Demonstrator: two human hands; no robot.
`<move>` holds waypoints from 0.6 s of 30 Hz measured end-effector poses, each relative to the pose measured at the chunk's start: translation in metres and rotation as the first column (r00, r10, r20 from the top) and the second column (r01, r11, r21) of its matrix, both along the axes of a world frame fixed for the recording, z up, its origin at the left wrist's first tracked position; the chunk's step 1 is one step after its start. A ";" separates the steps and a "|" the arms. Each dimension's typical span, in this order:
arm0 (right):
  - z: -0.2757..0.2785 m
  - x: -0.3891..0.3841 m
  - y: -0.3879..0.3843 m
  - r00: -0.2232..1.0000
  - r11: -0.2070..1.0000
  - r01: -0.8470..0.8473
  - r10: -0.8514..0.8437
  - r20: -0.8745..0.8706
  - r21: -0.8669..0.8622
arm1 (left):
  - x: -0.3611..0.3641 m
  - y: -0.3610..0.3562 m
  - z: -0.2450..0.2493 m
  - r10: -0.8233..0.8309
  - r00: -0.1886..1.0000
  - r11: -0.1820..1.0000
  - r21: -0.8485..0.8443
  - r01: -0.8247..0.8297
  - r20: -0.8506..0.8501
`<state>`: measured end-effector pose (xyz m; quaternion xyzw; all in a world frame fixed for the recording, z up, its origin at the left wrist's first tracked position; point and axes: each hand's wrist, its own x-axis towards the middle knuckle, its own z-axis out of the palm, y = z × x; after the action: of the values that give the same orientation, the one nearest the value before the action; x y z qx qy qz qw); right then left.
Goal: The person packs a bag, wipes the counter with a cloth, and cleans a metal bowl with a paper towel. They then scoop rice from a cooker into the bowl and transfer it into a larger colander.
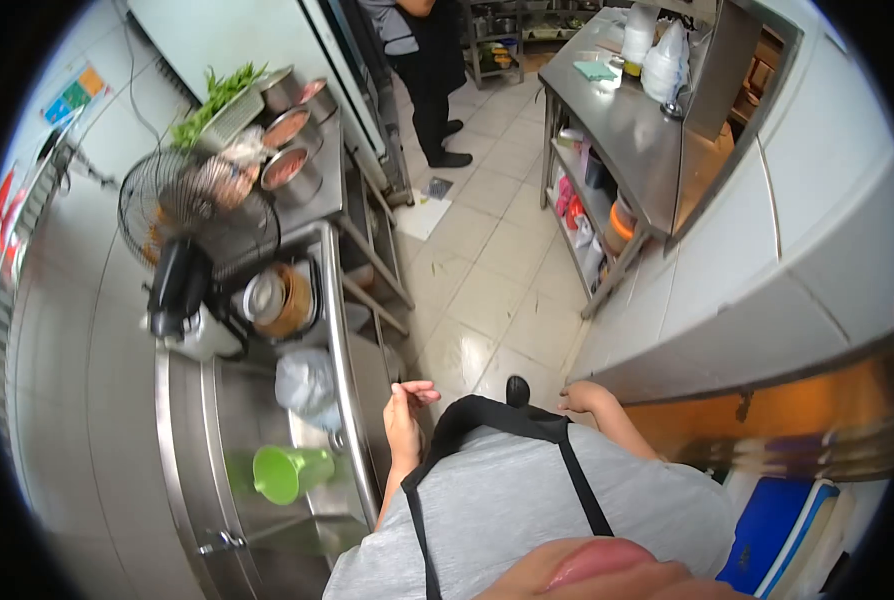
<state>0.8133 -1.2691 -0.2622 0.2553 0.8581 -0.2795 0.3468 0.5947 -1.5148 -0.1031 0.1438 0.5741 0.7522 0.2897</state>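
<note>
Green plastic container [285,476] in the sink area; both hands bare

Sink [266,430]: stainless steel, one unit. On the right side, one long steel table [622,105] has shelving below. On the left, a second steel surface, the side counter [325,185], is noted past the sink. One co-worker [429,75] stands well apart, in dark clothing.

One wire-caged fan [199,212] is near the wall. Four steel pots [289,170] are counted on the side counter; reddish contents show in at least three. One white basket [233,118] beside them bears leafy greens [212,100].

The container, one in number, is bright green, glossy and wide-mouthed, its interior showing; whether upright or tilted, cannot tell. One translucent plastic bag [305,382] is near it.

Hands, two. Left hand [404,408]: near the sink's front rim, fingers extended, grip loosely apart, holding nothing. Right hand [589,398]: near the white tiled wall [667,300], fingers slightly bent, grip apart, holding nothing.
</note>
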 end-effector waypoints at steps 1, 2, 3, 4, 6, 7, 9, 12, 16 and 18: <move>0.003 -0.021 0.025 1.000 1.000 0.012 -0.012 -0.024 0.017 | -0.018 0.026 0.010 0.011 0.999 1.000 0.007 -0.011 -0.047; 0.006 -0.044 0.051 0.997 0.999 0.033 -0.031 -0.070 0.025 | -0.036 0.053 0.021 0.023 0.996 1.000 0.010 -0.022 -0.090; 0.009 -0.068 0.076 0.992 0.998 0.053 -0.049 -0.112 0.029 | -0.050 0.075 0.029 0.035 0.991 0.999 0.009 -0.035 -0.131; 0.021 -0.091 0.101 0.965 0.997 0.062 -0.051 -0.259 0.036 | -0.063 0.095 0.031 0.014 0.983 1.000 -0.003 -0.015 -0.182; 0.052 -0.139 0.146 0.892 0.992 0.107 -0.070 -0.446 0.059 | -0.090 0.137 0.033 -0.031 0.960 0.999 -0.025 0.025 -0.279; 0.064 -0.162 0.164 0.869 0.988 0.140 -0.090 -0.487 0.067 | -0.101 0.152 0.030 -0.046 0.959 0.999 -0.001 0.047 -0.279; 0.079 -0.204 0.202 0.837 0.985 0.135 -0.055 -0.544 0.107 | -0.126 0.179 0.019 0.078 0.956 0.997 -0.007 -0.083 -0.282; 0.089 -0.251 0.245 0.819 0.992 0.073 0.002 -0.573 0.107 | -0.182 0.211 -0.012 0.228 0.949 0.971 -0.013 -0.237 -0.216; 0.062 -0.305 0.304 0.836 0.999 0.006 0.023 -0.548 0.050 | -0.269 0.274 -0.038 0.286 0.943 0.941 -0.139 -0.310 -0.168; 0.058 -0.331 0.336 0.926 0.999 0.036 -0.028 -0.377 0.013 | -0.316 0.327 -0.035 0.296 0.940 0.936 -0.145 -0.321 -0.172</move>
<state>0.4822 -0.9334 -0.2046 0.2143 0.9071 -0.3206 0.1688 0.2792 -1.1882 -0.1386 0.0819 0.6717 0.7237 0.1358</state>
